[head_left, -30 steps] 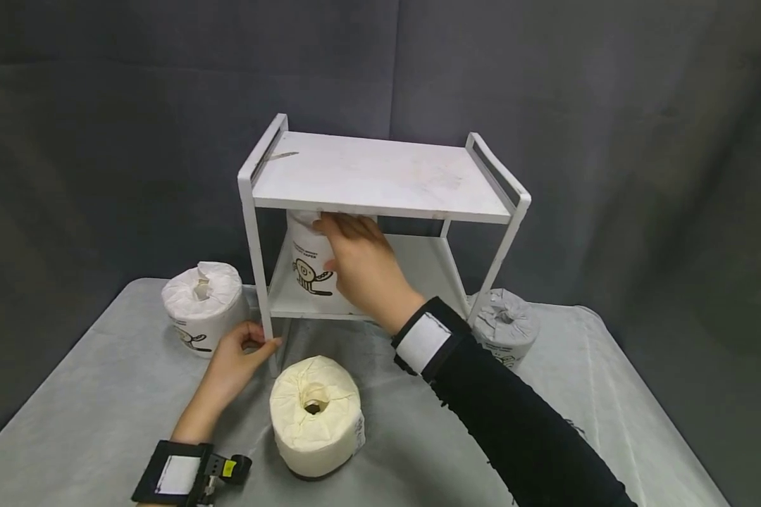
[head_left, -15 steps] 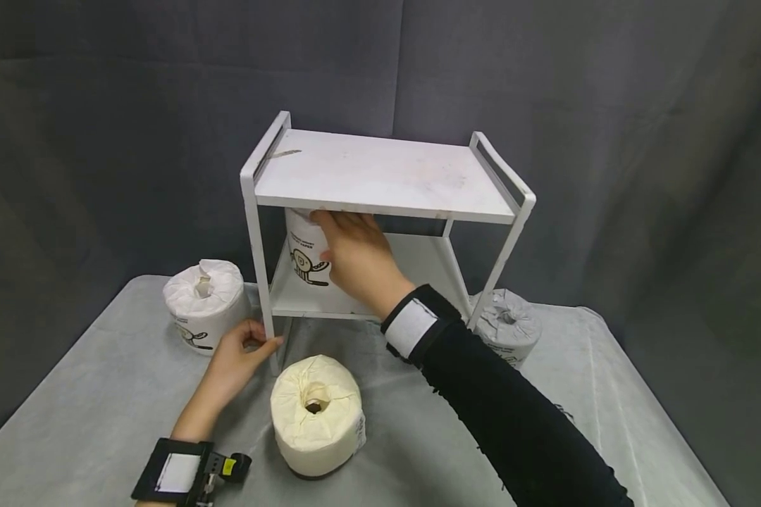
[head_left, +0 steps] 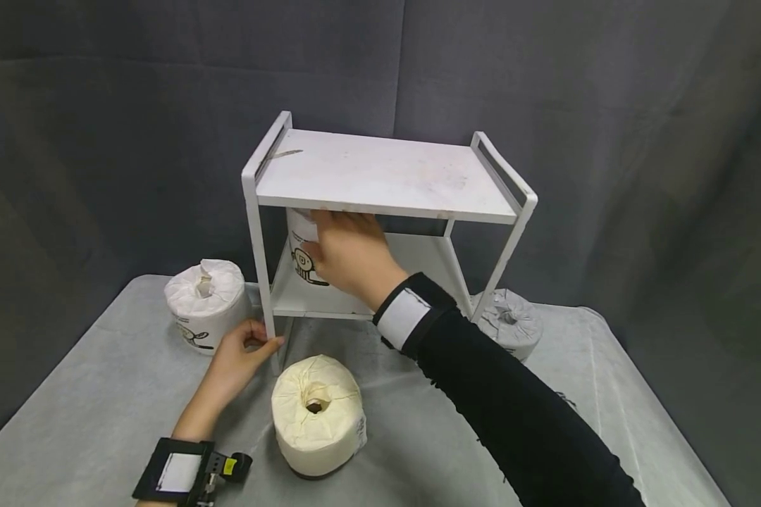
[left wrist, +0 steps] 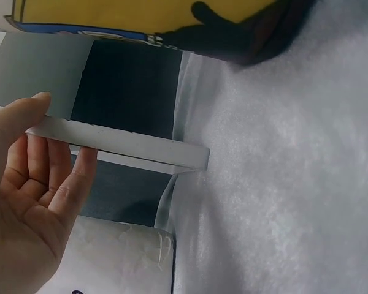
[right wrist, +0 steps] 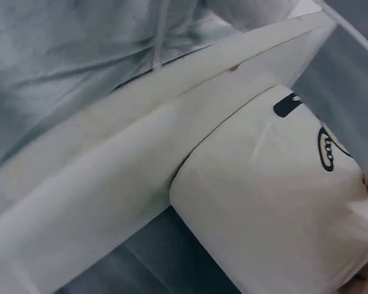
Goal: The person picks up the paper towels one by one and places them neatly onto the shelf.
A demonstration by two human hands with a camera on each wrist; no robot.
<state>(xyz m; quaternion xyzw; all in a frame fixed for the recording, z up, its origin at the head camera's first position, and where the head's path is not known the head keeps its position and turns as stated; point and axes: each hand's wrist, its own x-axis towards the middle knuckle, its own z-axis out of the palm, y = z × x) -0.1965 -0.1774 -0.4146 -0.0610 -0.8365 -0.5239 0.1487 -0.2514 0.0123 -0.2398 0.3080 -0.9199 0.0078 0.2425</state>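
A wrapped toilet paper roll [head_left: 299, 257] with a cartoon print stands on the lower shelf of a small white two-tier rack [head_left: 380, 176], near its left end. My right hand [head_left: 355, 257] grips this roll, its fingertips partly hidden under the top shelf. In the right wrist view the roll [right wrist: 257, 190] rests on the shelf board [right wrist: 110, 165], with only bits of the fingers at the right edge. My left hand [head_left: 237, 359] pinches the rack's front left leg [left wrist: 122, 138] between thumb and fingers, low down.
A cream toilet paper roll [head_left: 317, 415] stands before the rack. One white roll [head_left: 206, 306] stands left of the rack, close to my left hand; another roll [head_left: 514, 320] sits behind the right leg. Grey cloth covers the table [head_left: 101, 422], and a dark curtain [head_left: 133, 141] hangs behind.
My right hand has moved slightly left and farther back, and the roll in its grip stands a little deeper on the lower shelf. The left hand keeps its place on the leg.
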